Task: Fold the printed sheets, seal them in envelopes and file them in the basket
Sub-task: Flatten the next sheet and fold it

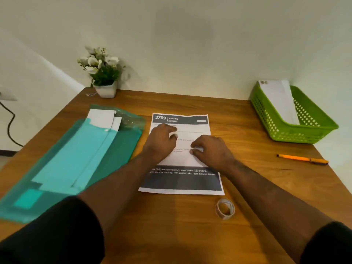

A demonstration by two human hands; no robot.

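Printed sheet [182, 180]: laid flat in the middle of the wooden table [238, 121], unfolded, its long axis running away from the person, dark header band at the far end and dark footer band at the near end.
Left hand [162, 143]: rested on the upper-middle of the sheet, towards its left side, fingers curled under; nothing is seen to be held between them.
Right hand [209, 147]: rested on the sheet just beside the left hand, slightly nearer the person, fingertips bent down onto the paper; whether the paper is pinched cannot be told.
Key relation: both hands are placed on the sheet's middle, with the near short edge lying behind them towards the body and the far short edge ahead of them. A fold across the long axis is judged to be the coming step, and either short edge would have to be reached for first.
Nearer hand: neither is clearly favoured, since the hands are set almost level across the sheet's width.
Envelopes [99, 119]: seen inside a translucent green folder [122, 147] lying left of the sheet, its long axis angled away to the right.
Green basket [304, 130]: placed at the far right corner, well apart from the sheet, with a white envelope [280, 100] already leaning inside it.
Tape roll [225, 208]: set near the sheet's near right corner.
Orange pen [302, 159]: laid to the right of the sheet.
Potted flowers [103, 73]: stood at the far edge.
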